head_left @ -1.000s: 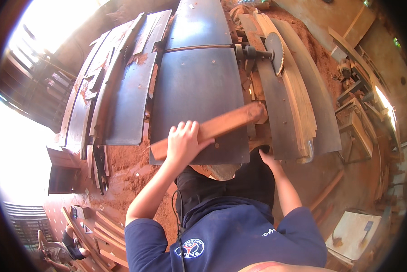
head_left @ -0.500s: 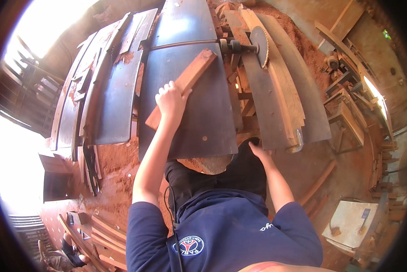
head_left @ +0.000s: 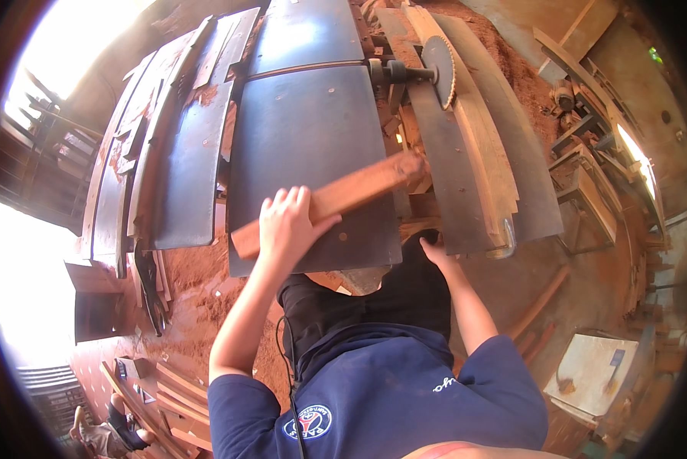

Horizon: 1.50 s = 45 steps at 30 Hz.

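Observation:
My left hand point(head_left: 286, 226) is closed round a short reddish-brown wooden beam point(head_left: 351, 191), gripping it near its left end. The beam slants up to the right over the near part of a dark metal machine table point(head_left: 309, 115), its far end past the table's right edge. Whether it touches the metal I cannot tell. My right hand point(head_left: 433, 249) is down beside my right leg in black trousers point(head_left: 381, 298), by the table's near right corner; its fingers are mostly hidden.
A toothed circular saw blade point(head_left: 440, 73) stands on a shaft to the right, beside a long wooden fence board point(head_left: 481, 153). Further metal tables point(head_left: 190, 168) lie left. Sawdust point(head_left: 194, 287) and timber strips point(head_left: 179, 394) cover the floor. Another person point(head_left: 114, 428) is low at the left.
My left hand has drawn the beam nearer to me and swung its far end to the right and down, so it lies flatter across. My right hand stays by my leg.

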{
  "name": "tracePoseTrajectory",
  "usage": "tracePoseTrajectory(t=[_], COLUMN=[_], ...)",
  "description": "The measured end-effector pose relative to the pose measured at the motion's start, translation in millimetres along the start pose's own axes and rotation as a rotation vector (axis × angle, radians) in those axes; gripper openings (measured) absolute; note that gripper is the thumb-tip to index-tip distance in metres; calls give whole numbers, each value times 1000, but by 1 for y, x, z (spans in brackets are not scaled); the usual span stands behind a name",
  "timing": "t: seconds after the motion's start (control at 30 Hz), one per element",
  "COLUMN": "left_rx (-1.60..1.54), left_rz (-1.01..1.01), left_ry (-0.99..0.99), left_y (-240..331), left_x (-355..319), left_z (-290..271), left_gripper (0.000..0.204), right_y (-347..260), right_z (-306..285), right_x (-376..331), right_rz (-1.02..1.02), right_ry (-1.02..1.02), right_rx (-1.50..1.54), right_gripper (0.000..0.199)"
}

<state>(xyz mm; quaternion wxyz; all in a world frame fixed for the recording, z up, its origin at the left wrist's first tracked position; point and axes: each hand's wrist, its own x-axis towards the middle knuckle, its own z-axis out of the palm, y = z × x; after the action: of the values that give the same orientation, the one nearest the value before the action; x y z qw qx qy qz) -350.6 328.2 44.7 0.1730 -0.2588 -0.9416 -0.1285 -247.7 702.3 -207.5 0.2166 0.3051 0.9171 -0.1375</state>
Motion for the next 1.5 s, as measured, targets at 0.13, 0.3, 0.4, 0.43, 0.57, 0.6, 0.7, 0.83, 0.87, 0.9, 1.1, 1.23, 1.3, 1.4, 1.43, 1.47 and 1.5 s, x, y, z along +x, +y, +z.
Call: tracePoseTrajectory(t=[0.13,0.3,0.4,0.43,0.57,0.6,0.7,0.83,0.87,0.9,1.1,1.23,1.3,1.4,1.43,1.47,1.5], left_rx=[103,251,213,182,106,87,57,67,59,51,226,363,376,340,325,312,300], left_rz=[-138,-386,-346,-336,-215,-191,-158,-117,-99,-81,-183,-373,-361,-317,-318,-322,-328], left_ry=[39,162,176,157,145,96,7,-39,-33,-22,115,159,210,197,177,157,131], left_y=[-25,-38,-48,-46,-17,-4,28,37,32,28,-36,-64,-73,-77,-69,-60,-49], left_x=[74,116,111,104,42,21,-35,-40,-34,-24,91,142,145,130,119,107,90], left_z=[39,68,68,64,36,20,-12,-20,-15,-8,56,84,87,81,76,70,62], left_gripper=[61,63,62,62,57,58,58,59,59,60,63,65,64,62,61,59,58], right_y=[-1,-2,-4,-7,0,3,3,9,10,11,15,3,2,3,9,9,8], right_z=[0,-6,-11,-11,-8,-5,2,-4,2,4,-9,-21,-23,-27,-26,-25,-28], right_x=[0,-1,-3,-5,-5,-3,-7,1,0,1,-6,-17,-20,-16,-16,-15,-18], right_rz=[24,-5,11,13,36,33,19,-24,-17,-11,-90,-47,-54,-43,-115,-70,-24], right_ry=[48,58,22,1,25,56,164,155,166,184,160,95,110,56,67,37,-1], right_rx=[33,41,61,86,104,103,122,146,141,137,150,213,287,342,324,325,323], right_gripper=[105,104,103,103,98,97,91,88,88,88,76,76,80,80,83,84,84])
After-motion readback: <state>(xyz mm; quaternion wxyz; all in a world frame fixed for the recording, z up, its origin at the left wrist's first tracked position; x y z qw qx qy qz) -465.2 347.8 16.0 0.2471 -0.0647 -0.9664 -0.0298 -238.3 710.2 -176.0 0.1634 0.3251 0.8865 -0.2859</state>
